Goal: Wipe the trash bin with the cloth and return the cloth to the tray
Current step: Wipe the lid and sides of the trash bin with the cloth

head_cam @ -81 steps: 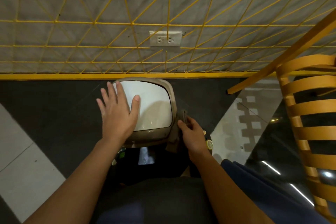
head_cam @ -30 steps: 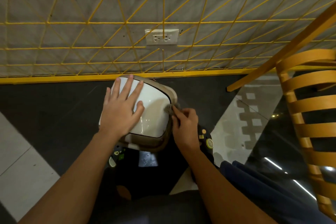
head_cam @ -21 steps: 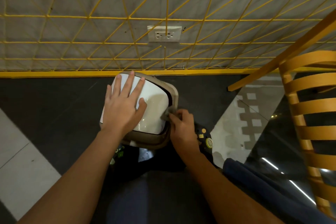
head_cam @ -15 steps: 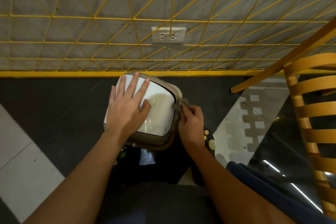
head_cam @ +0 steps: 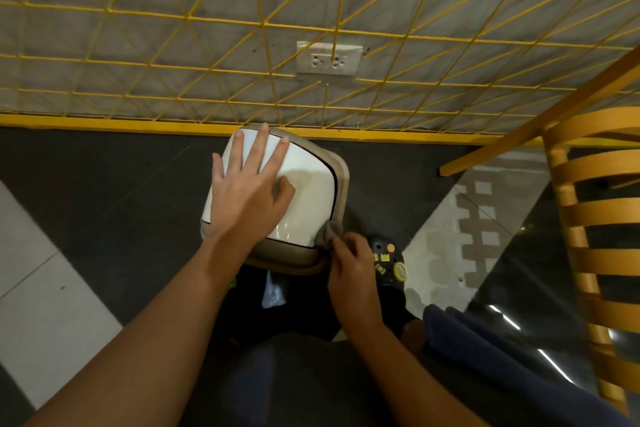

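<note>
A beige trash bin (head_cam: 341,184) with a white lid stands on the dark floor against the wall's yellow base rail. My left hand (head_cam: 247,194) lies flat on the lid with its fingers spread. My right hand (head_cam: 351,263) grips a small grey-brown cloth (head_cam: 330,230) and presses it against the near right corner of the bin's rim. Most of the cloth is hidden under my fingers. No tray is in view.
A yellow wire grid (head_cam: 311,28) covers the grey wall, with a white socket (head_cam: 329,59) behind it. A wooden slatted chair (head_cam: 595,218) and a slanted wooden beam (head_cam: 540,125) stand at the right. My dark shoe with stickers (head_cam: 389,260) sits beside the bin.
My right hand has slid the cloth along the bin's right rim, from the far right side down to the near right corner. My left hand has stayed flat on the lid.
</note>
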